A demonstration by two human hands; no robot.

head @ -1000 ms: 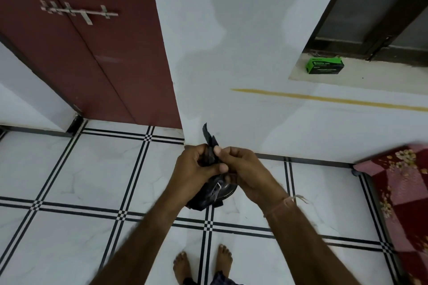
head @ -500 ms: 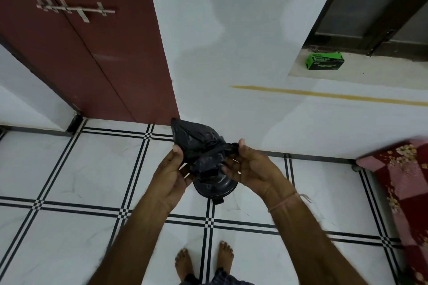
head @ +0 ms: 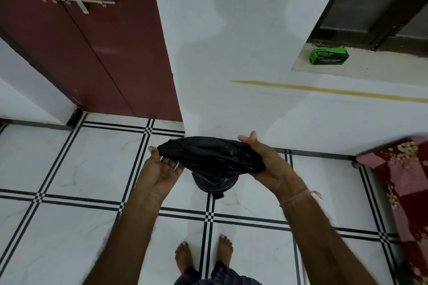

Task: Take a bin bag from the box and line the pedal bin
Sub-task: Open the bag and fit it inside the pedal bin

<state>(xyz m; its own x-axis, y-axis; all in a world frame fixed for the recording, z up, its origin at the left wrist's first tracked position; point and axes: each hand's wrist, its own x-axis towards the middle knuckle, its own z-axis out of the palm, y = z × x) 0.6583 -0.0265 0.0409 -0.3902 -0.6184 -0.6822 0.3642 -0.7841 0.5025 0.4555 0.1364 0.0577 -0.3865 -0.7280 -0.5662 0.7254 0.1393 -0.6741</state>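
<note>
Both hands hold the black bin bag (head: 212, 156), one at each end: the left hand (head: 162, 169) pinches the bag's left end between thumb and fingers, palm turned up, and the right hand (head: 266, 164) cups the right end, its fingers wrapped under the plastic and thumb raised above it. Stretched between the two grips, the bag's long axis runs left to right, roughly level, with the film bunched and not yet opened into a mouth.

Directly below the middle of that span, and slightly nearer the right hand, sits the pedal bin (head: 214, 184); only a dark rounded rim and a small tab that may be the pedal show under the bag, so whether the lid is up cannot be told. The bag hangs above the bin and appears clear of it.

Beyond the right hand, far off on a ledge by the wall, rests the green box (head: 328, 56).

Next the mouth must be found and spread; since the bin lies straight beneath, both hands are about equally placed to lower it.
</note>
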